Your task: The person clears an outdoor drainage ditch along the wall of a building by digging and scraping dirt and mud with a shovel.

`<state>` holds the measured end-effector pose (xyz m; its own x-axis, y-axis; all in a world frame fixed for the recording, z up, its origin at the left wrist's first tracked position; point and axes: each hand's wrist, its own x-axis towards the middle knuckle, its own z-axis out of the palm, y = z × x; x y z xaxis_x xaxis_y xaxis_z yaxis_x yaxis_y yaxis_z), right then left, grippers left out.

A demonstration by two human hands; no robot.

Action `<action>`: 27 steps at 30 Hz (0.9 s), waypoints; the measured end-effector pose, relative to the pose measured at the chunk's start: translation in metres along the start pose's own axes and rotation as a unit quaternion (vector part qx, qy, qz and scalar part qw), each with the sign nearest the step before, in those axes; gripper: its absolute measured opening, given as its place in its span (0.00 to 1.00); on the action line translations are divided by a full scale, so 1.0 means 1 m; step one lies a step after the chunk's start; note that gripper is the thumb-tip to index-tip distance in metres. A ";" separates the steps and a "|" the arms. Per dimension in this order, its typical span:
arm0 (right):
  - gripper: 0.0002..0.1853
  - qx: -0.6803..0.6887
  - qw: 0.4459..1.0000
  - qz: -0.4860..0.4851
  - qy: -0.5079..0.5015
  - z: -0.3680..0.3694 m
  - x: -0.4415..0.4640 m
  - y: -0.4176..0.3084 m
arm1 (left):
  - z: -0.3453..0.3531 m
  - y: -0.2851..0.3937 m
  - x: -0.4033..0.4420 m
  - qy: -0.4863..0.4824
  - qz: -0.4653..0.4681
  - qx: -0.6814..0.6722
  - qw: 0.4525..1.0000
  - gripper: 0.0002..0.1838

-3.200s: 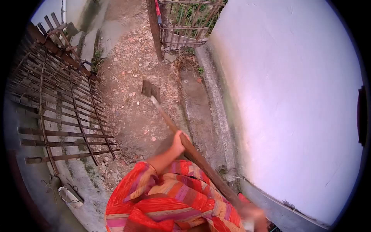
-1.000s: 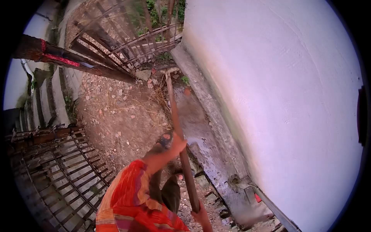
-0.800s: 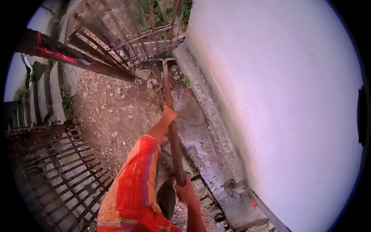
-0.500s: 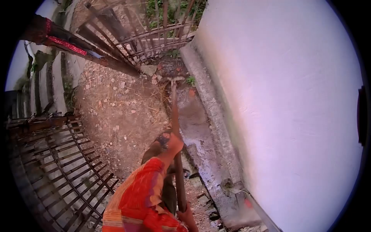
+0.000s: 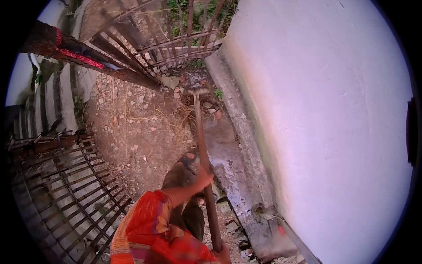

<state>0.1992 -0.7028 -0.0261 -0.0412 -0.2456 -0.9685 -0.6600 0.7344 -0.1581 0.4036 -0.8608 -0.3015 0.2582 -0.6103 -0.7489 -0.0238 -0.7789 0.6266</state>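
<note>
A long-handled hoe (image 5: 200, 132) stretches away from me, its wooden shaft slanting over the edge of a shallow concrete channel (image 5: 222, 138). The crosswise head (image 5: 196, 91) is at the channel's far end, among mud and stones; its blade is not clearly visible. My left hand (image 5: 203, 178) is closed around the middle of the shaft. Lower down, at the frame's bottom edge, my right hand (image 5: 223, 254) wraps the near end and is partly cut off. Loose stones (image 5: 212, 110) and dry straw (image 5: 182, 115) lie close to the head.
A white wall (image 5: 325, 123) with a concrete ledge (image 5: 239, 101) runs along the right. Stick fencing (image 5: 176, 46) and a thick post (image 5: 127, 72) stand ahead. Another slatted panel (image 5: 74, 189) is at left. My foot (image 5: 188, 159) rests on gravelly ground (image 5: 132, 132).
Both hands have shifted slightly toward me and to the right, and the shaft's near end has swung right. The hoe head stays at nearly the same spot; stones beside it now show more clearly.
</note>
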 end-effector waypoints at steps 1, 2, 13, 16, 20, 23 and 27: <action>0.36 0.000 1.000 0.000 -0.008 -0.003 0.016 -0.021 | -0.015 0.009 0.026 0.017 0.025 0.024 0.999 0.45; 0.36 0.002 1.000 -0.006 -0.011 -0.001 0.035 -0.046 | -0.029 0.019 0.056 0.033 0.049 0.048 0.997 0.42; 0.37 -0.045 0.995 -0.093 0.003 0.005 0.086 -0.124 | -0.060 0.043 0.154 0.111 -0.140 0.026 0.983 0.29; 0.39 -0.015 0.998 -0.056 -0.037 -0.005 0.059 -0.117 | -0.043 0.032 0.132 0.093 -0.119 0.003 0.988 0.29; 0.40 -0.022 0.999 0.017 -0.042 -0.020 0.031 -0.104 | -0.010 0.012 0.106 0.091 -0.123 -0.027 0.988 0.29; 0.37 -0.041 0.999 -0.005 -0.016 -0.016 0.016 -0.061 | -0.006 0.021 0.058 0.069 -0.146 -0.037 0.986 0.28; 0.35 -0.083 0.995 -0.049 0.012 -0.008 -0.008 0.005 | 0.010 0.008 0.006 0.080 -0.138 0.002 0.987 0.27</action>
<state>0.1900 -0.7027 -0.0179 0.0128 -0.3280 -0.9446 -0.7766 0.5918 -0.2160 0.3948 -0.8719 -0.3030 0.4038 -0.3451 -0.8473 0.0654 -0.9129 0.4030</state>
